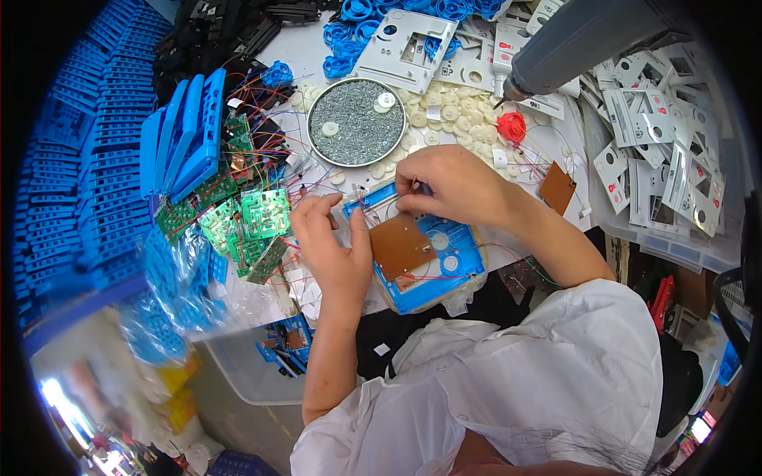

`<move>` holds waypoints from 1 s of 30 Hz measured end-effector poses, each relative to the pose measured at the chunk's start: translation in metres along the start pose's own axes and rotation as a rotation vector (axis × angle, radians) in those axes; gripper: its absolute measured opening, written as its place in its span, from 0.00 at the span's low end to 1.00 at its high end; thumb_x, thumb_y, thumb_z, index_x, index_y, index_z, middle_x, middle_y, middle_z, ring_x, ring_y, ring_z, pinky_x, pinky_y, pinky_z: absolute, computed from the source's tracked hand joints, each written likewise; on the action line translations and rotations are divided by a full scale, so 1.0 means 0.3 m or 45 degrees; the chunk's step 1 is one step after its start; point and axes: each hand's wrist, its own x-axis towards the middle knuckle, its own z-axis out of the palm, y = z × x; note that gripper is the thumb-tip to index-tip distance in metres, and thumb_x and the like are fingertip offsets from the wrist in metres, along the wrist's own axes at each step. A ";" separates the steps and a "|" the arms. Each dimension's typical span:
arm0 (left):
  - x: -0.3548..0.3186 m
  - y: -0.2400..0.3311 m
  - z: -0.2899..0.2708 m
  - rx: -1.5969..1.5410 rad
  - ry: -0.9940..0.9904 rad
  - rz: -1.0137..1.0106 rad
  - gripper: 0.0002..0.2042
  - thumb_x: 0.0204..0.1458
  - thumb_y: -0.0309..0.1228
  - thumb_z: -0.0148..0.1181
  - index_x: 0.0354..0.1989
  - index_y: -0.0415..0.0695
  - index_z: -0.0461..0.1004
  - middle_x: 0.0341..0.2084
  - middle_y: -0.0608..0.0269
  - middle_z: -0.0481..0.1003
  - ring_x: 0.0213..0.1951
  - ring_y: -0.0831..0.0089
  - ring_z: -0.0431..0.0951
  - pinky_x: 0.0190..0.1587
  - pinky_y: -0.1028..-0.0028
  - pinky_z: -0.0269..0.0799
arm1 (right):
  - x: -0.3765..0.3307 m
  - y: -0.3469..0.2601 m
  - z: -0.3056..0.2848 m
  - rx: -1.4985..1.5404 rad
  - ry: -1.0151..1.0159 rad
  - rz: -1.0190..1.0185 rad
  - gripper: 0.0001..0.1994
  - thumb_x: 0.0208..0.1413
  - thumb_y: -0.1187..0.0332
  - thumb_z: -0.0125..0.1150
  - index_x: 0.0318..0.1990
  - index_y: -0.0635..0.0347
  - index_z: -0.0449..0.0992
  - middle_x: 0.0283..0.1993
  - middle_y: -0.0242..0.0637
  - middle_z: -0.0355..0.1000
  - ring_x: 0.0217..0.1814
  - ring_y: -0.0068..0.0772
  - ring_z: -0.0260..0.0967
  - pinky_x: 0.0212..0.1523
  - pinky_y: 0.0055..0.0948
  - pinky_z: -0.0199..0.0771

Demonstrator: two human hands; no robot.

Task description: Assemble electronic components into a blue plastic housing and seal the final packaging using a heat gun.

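Note:
A blue plastic housing (pixel 464 250) lies on the table in front of me, with a brown circuit board (pixel 402 246) and thin wires inside it. My right hand (pixel 460 186) reaches over its far edge, thumb and fingers pinched together; what they grip is hidden. At the housing's left edge is my left hand (pixel 333 246), its thumb raised apart from the bent fingers, and I see nothing held in it. Two round whitish discs sit in the right part of the housing. Red and green wires trail out to its right.
Beyond the housing stands a round tray (pixel 357 123) of small screws, beside scattered cream discs (pixel 460 111). A power screwdriver (pixel 587 51) hangs at upper right. Green circuit boards (pixel 264 213) with wires lie left; blue housings (pixel 87 159) are stacked farther left. A clear bin (pixel 667 246) holds white panels.

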 end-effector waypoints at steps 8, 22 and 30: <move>0.038 0.010 0.020 0.198 -0.195 0.285 0.13 0.47 0.28 0.69 0.43 0.49 0.81 0.45 0.59 0.72 0.47 0.56 0.70 0.52 0.58 0.60 | 0.006 -0.011 -0.012 0.297 -0.027 0.133 0.08 0.55 0.66 0.69 0.34 0.62 0.80 0.29 0.39 0.79 0.28 0.29 0.76 0.30 0.29 0.73; -0.129 0.051 -0.072 0.420 -0.824 0.461 0.28 0.49 0.41 0.68 0.59 0.44 0.73 0.65 0.59 0.68 0.69 0.59 0.63 0.67 0.35 0.43 | -0.032 -0.006 -0.015 -0.050 -0.055 -0.506 0.12 0.53 0.69 0.65 0.45 0.54 0.80 0.38 0.33 0.77 0.47 0.43 0.75 0.43 0.39 0.78; -0.187 0.051 -0.092 0.493 -0.767 0.518 0.34 0.50 0.45 0.67 0.66 0.45 0.70 0.69 0.61 0.66 0.72 0.62 0.62 0.70 0.33 0.34 | 0.149 0.062 -0.007 -0.082 0.041 -0.388 0.07 0.54 0.72 0.65 0.40 0.59 0.79 0.38 0.39 0.75 0.43 0.46 0.76 0.41 0.38 0.77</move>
